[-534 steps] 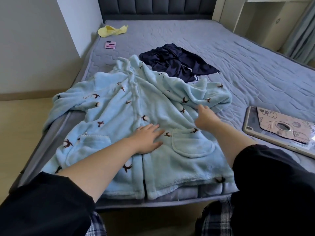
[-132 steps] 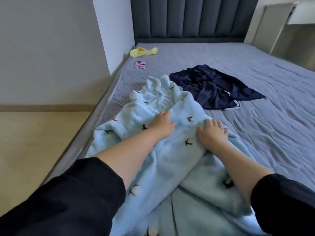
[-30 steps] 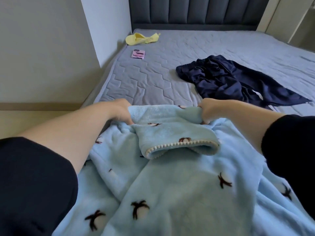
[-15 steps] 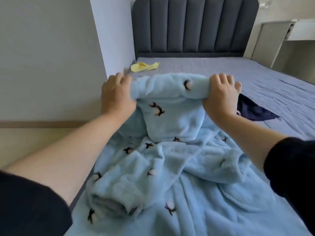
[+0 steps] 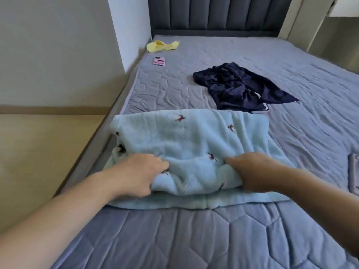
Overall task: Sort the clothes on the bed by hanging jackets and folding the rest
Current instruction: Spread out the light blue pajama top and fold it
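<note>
A light blue fleece robe (image 5: 192, 140) with small dark bird prints lies folded into a thick rectangle near the left edge of the grey quilted bed (image 5: 194, 235). My left hand (image 5: 139, 173) grips its near left edge with curled fingers. My right hand (image 5: 250, 171) grips the near right edge the same way. Beyond the robe a crumpled dark navy garment (image 5: 239, 86) lies on the mattress. A small yellow cloth (image 5: 162, 45) sits at the far left corner by the headboard.
A pink phone-sized item (image 5: 159, 61) lies near the yellow cloth. The edge of a tablet (image 5: 354, 171) shows at the right border. A wall corner (image 5: 124, 35) and wooden floor (image 5: 38, 152) flank the bed's left side. A dark padded headboard (image 5: 213, 14) stands at the back.
Half a second ago both hands held the robe's folded top raised in the air. Now it is brought down toward me, folded over itself flat on the bed.
</note>
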`<state>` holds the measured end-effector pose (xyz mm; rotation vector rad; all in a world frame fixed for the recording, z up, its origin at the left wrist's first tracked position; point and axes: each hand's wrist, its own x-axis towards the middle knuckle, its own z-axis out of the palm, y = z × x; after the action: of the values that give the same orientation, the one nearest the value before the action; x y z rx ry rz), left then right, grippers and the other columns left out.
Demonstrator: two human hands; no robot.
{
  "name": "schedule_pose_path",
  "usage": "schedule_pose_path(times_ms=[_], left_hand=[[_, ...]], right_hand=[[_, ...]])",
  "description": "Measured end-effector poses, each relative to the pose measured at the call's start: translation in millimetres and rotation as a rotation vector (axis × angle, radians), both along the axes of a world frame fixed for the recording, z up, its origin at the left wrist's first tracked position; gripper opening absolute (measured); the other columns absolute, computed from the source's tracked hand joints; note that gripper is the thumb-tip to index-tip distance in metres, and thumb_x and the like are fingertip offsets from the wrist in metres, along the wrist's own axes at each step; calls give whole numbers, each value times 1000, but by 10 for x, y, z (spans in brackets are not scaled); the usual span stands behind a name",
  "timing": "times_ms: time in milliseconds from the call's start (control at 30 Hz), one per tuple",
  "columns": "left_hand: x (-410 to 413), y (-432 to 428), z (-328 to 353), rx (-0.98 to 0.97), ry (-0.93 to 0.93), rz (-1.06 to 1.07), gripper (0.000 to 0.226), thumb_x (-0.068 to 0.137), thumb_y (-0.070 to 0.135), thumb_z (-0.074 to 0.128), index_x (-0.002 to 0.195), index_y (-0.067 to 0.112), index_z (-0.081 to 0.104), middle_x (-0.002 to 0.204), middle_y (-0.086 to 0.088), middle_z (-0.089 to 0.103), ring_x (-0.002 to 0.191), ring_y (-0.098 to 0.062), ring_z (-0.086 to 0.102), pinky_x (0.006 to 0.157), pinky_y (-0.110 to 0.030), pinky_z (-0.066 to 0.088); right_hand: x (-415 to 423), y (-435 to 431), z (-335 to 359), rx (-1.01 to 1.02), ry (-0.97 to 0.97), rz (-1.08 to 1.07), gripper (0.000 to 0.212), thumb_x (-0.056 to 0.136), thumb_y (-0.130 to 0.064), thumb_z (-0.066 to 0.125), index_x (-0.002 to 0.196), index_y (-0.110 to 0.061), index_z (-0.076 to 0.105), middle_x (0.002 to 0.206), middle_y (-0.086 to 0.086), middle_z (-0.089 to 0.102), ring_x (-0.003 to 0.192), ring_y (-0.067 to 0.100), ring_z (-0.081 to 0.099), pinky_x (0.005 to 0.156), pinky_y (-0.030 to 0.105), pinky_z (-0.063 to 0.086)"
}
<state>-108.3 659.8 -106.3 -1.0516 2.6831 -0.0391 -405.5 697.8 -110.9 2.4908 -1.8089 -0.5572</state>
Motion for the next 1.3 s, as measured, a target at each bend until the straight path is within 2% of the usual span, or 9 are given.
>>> schedule_pose_path(times_ms=[100, 167, 300, 433, 567, 833, 967, 1100, 1300], left_hand=[[-143, -99, 302, 499, 18, 93, 42, 67, 63, 65, 87, 27, 55, 75, 20, 60, 69, 2, 57, 59, -22, 39], [-370, -315, 460, 635, 303, 180, 42, 77, 63, 59, 86, 22, 64, 72, 13, 67, 65, -4, 64, 62, -23, 49], [-1068, -847, 335, -167, 635, 392, 35, 97, 39, 42, 123, 20, 57, 128, -5, 57, 117, -27, 49, 94, -35, 39], [-1398, -758, -497, -185, 339, 474, 63, 97, 46, 30, 151, 18, 15, 159, -8, 12, 146, -26, 8, 114, -53, 8], [-1427, -723, -762, -257, 338, 421, 71, 94, 52, 29, 153, 19, 6, 161, -7, 3, 147, -25, -2, 114, -53, -6], [-1347, -758, -686, -240, 362, 433, 70, 95, 55, 26, 153, 23, 4, 161, -4, 0, 147, -22, -3, 115, -51, -4], [-1275, -878, -635, -333, 347, 355, 66, 93, 57, 26, 149, 21, 25, 147, -8, 39, 132, -27, 34, 104, -43, 28], [-1097, -1053, -605, -349, 493, 355, 52, 98, 47, 26, 141, 22, 41, 136, -4, 51, 124, -25, 42, 96, -38, 32], [-1057, -1010, -714, -266, 394, 356, 64, 93, 55, 7, 152, 31, 7, 160, 4, 10, 147, -19, 5, 116, -51, 4]], right_hand=[[100, -34, 283, 298, 46, -38, 39, 81, -36, 66, 112, -25, 45, 99, -7, 56, 88, 13, 56, 64, 19, 38], [151, -187, 504, 437, 40, -59, 21, 89, -34, 59, 101, -18, 53, 80, -9, 54, 67, 6, 51, 51, 13, 34], [260, -764, 725, 337, -60, -334, 23, 91, -11, 46, 84, 1, 65, 72, 10, 65, 55, 18, 57, 56, 25, 48], [209, -1253, 204, -363, -399, -388, 20, 91, -13, 41, 98, -4, 57, 113, 18, 60, 97, 33, 55, 77, 34, 41], [-38, -1154, -667, -198, -649, -594, 51, 100, -35, 24, 149, -18, 25, 155, 8, 26, 143, 25, 20, 114, 44, 10], [-175, -1326, -463, -335, -471, -544, 48, 98, -38, 21, 133, -17, 45, 143, 6, 39, 136, 25, 26, 111, 55, 10], [-538, -1268, -396, -533, -445, -710, 40, 97, -27, 29, 130, -16, 48, 141, 10, 41, 132, 30, 33, 112, 56, 10], [-1003, -1157, -480, -321, -898, -1003, 44, 98, -32, 38, 123, 1, 55, 130, 21, 54, 119, 37, 49, 101, 40, 36], [-1122, -1138, -455, -298, -1389, -1245, 52, 82, -25, 69, 123, 2, 54, 108, 12, 62, 92, 27, 61, 70, 31, 45]])
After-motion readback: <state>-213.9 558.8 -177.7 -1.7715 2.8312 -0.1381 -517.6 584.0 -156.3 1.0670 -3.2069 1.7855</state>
